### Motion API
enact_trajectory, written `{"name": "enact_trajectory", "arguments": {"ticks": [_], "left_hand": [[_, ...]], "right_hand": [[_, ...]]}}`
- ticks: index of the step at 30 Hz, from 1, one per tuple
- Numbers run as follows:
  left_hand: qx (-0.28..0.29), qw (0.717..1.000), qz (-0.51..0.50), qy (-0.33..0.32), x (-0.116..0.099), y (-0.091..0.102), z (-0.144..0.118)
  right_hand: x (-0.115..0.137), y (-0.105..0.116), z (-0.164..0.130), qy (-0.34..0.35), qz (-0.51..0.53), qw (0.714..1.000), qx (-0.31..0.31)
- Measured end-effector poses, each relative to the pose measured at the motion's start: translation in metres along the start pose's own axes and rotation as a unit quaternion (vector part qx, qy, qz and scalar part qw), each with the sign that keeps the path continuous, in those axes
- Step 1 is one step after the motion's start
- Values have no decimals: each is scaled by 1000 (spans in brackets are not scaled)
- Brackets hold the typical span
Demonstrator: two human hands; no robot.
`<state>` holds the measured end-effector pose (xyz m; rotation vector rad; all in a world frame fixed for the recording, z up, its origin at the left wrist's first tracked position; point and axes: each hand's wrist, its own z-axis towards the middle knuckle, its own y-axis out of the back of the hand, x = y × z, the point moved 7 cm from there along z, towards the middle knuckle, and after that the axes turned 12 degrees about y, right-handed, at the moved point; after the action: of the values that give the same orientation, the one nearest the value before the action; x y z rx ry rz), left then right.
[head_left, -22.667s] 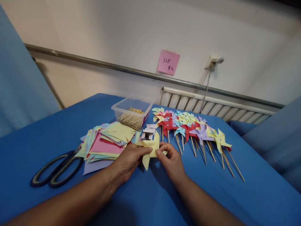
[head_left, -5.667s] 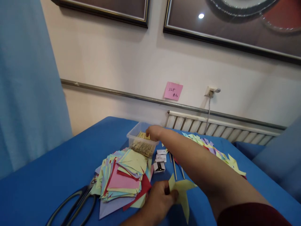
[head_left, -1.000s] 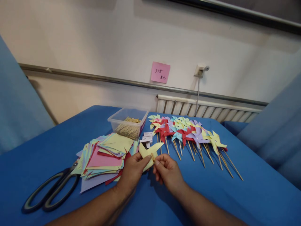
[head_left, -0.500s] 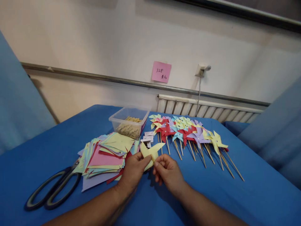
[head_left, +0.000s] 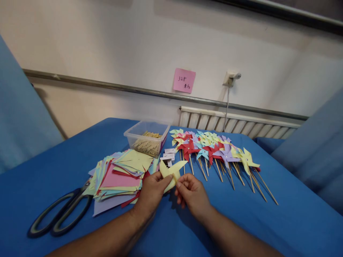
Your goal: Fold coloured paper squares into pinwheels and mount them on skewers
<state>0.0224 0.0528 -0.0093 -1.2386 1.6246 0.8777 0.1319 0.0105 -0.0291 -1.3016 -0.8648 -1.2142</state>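
A pale yellow paper pinwheel is pinched in my left hand, thumb on the near side and fingers behind the paper. Against the pinwheel's near face shows a short length of thin wooden stick. My right hand is closed, its thumb and forefinger pinching the stick's near end. The rest of the stick is hard to make out. Just behind the pinwheel are small white boxes, one partly covered by the paper. To the left of my left hand lies a stack of coloured paper squares.
Big dark-handled scissors lie left of the stack. Behind it stands a clear plastic box of wooden sticks. Many-coloured finished pinwheels lie at the right on the blue tablecloth. A radiator is on the wall behind.
My left thumb has shifted slightly lower on the pinwheel, leaving more of the stick showing. The pinwheel has tilted a little. Both hands keep nearly the same place.
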Motion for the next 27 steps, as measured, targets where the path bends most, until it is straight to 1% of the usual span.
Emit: {"name": "enact_trajectory", "arguments": {"ticks": [6, 16, 20, 27], "left_hand": [[3, 1000, -14, 5, 3, 0, 0], [-16, 1000, -12, 9, 2, 3, 2], [-12, 1000, -16, 12, 2, 2, 1], [-9, 1000, -19, 14, 4, 2, 1]], "right_hand": [[0, 2, 0, 4, -7, 1000, -6], [1, 2, -1, -4, -20, 1000, -12], [4, 3, -2, 9, -18, 1000, -23], [4, 4, -2, 6, -19, 999, -37]]}}
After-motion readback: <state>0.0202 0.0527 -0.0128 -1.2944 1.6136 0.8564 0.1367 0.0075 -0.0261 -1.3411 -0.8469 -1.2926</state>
